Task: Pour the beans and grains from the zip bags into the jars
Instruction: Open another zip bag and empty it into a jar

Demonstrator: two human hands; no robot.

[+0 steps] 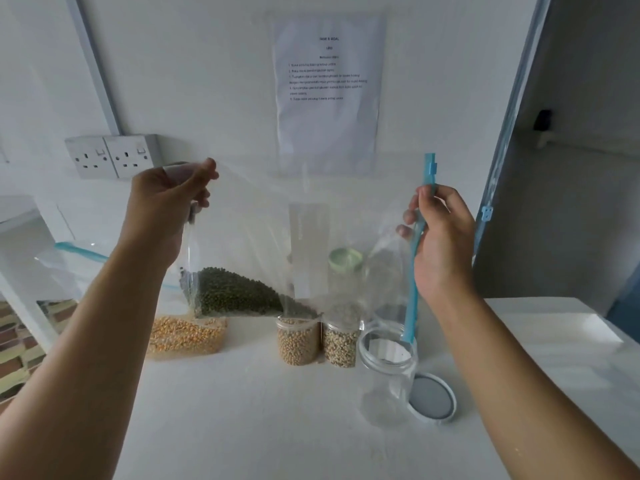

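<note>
At ten o'clock the left hand (173,195) pinches a corner of the bag (249,244), green beans (235,294) sagging inside. The plastic looks soft and slippery, best held at edges. At three o'clock the right hand (441,237) grips its blue zip strip (412,292) over the open jar (388,375).

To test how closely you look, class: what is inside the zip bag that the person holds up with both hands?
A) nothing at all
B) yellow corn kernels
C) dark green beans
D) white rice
C: the zip bag, pinched by the left hand and gripped by the right hand, holds a heap of dark green beans; the yellow kernels lie apart, down on the table.
</note>
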